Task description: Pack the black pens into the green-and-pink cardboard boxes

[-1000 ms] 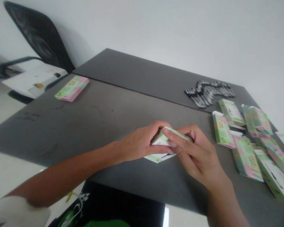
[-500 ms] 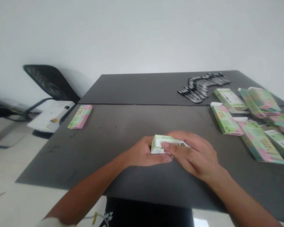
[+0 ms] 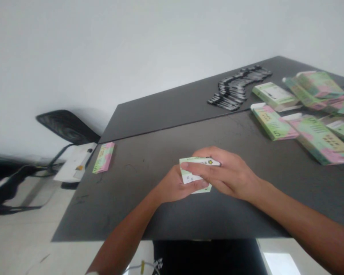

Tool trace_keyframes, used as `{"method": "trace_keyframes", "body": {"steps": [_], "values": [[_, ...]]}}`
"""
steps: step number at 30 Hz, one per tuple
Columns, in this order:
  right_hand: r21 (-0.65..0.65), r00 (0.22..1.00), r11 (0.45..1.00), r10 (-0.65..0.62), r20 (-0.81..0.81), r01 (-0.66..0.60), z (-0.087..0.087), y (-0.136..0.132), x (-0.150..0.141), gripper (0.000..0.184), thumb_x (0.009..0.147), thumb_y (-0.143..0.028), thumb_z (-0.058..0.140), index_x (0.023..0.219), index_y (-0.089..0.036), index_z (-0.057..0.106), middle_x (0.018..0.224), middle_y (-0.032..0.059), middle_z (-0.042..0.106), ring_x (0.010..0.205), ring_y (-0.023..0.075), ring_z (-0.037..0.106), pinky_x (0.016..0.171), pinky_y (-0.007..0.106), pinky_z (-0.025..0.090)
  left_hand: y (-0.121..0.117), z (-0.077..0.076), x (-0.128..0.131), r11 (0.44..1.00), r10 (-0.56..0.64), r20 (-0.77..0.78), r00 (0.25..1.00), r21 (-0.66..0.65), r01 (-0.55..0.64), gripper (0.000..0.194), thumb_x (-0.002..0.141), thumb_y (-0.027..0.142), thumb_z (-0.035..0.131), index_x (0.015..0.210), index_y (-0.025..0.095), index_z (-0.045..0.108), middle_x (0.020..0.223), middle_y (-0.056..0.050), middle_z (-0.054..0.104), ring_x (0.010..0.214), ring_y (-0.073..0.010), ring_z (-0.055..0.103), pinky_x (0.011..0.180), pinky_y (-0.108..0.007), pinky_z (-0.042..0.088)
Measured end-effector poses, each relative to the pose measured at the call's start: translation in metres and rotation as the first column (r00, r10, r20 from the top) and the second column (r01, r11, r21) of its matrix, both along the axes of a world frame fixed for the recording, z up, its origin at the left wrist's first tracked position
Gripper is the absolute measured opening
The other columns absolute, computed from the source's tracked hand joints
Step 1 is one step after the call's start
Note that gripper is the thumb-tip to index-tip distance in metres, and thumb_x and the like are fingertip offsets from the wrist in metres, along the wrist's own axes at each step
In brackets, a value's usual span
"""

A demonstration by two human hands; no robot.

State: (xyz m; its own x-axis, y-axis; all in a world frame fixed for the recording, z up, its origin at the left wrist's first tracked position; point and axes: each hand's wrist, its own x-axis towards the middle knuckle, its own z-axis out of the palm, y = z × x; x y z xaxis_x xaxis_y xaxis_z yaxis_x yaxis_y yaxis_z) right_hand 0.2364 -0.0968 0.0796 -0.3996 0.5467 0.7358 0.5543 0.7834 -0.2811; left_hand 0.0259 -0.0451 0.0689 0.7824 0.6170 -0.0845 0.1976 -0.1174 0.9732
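Between my two hands is a small green and white cardboard box [image 3: 189, 176], held above the near part of the dark table. My left hand [image 3: 176, 187] grips it from the left, with the thumb along its lower side. From the right, my right hand [image 3: 231, 172] wraps over the box, its thumb lying across the white face near the left end. Part of the box is hidden behind the fingers. A pale green piece of it shows below my left thumb.
Another green and pink box [image 3: 104, 157] lies at the table's left edge. Several similar boxes [image 3: 275, 122] are piled at the right. Behind them, many dark pens [image 3: 232, 89] lie in a row. A black chair [image 3: 68, 124] stands left of the table [image 3: 149, 152].
The view has tilted and shifted. My right thumb has moved left across the box's white face, and a pale green part now shows beneath my left thumb.
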Motion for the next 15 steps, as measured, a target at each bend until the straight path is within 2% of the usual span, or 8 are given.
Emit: {"method": "trace_keyframes", "body": {"steps": [2,7,12,15], "values": [[0.013,1.0,1.0,-0.002,-0.023,0.002,0.0,0.0001,0.0005,0.039,0.108,-0.019,0.056,0.146,-0.023,0.064,0.123,0.0096,0.073,0.11,0.0162,0.071,0.091,0.026,0.058,-0.0002,0.0016,-0.0016,1.0,-0.016,0.002,1.0,0.0,0.016,0.039,0.096,0.037,0.077,0.128,0.017,0.069,0.12,-0.011,0.078,0.114,-0.0293,0.073,0.095,-0.039,0.059],[-0.003,1.0,1.0,-0.006,-0.016,0.006,0.0015,0.0004,0.0014,0.032,0.108,-0.019,0.053,0.133,-0.023,0.073,0.12,0.0087,0.075,0.103,0.0147,0.073,0.088,0.025,0.059,0.0009,-0.0054,-0.0027,1.0,-0.003,0.01,1.0,0.016,0.003,0.034,0.093,0.039,0.08,0.116,0.016,0.072,0.108,-0.009,0.078,0.105,-0.0267,0.073,0.089,-0.036,0.059],[0.024,0.999,0.998,-0.051,-0.011,0.051,0.0006,0.0014,-0.0005,0.037,0.11,-0.025,0.053,0.146,-0.022,0.064,0.119,0.0092,0.076,0.105,0.0162,0.073,0.089,0.027,0.06,-0.001,-0.0059,-0.0015,1.0,-0.018,0.005,1.0,0.017,0.018,0.032,0.093,0.042,0.081,0.11,0.016,0.073,0.099,-0.008,0.076,0.101,-0.0257,0.072,0.088,-0.036,0.058],[-0.006,0.999,1.0,-0.017,-0.03,0.017,0.0033,0.0004,0.0001,0.035,0.109,-0.021,0.054,0.14,-0.021,0.069,0.12,0.01,0.075,0.106,0.0158,0.073,0.09,0.026,0.06,-0.0026,-0.0042,-0.0023,1.0,-0.02,0.023,1.0,0.012,0.02,0.035,0.093,0.045,0.081,0.111,0.017,0.072,0.095,-0.007,0.074,0.097,-0.0248,0.071,0.085,-0.035,0.058]]}}
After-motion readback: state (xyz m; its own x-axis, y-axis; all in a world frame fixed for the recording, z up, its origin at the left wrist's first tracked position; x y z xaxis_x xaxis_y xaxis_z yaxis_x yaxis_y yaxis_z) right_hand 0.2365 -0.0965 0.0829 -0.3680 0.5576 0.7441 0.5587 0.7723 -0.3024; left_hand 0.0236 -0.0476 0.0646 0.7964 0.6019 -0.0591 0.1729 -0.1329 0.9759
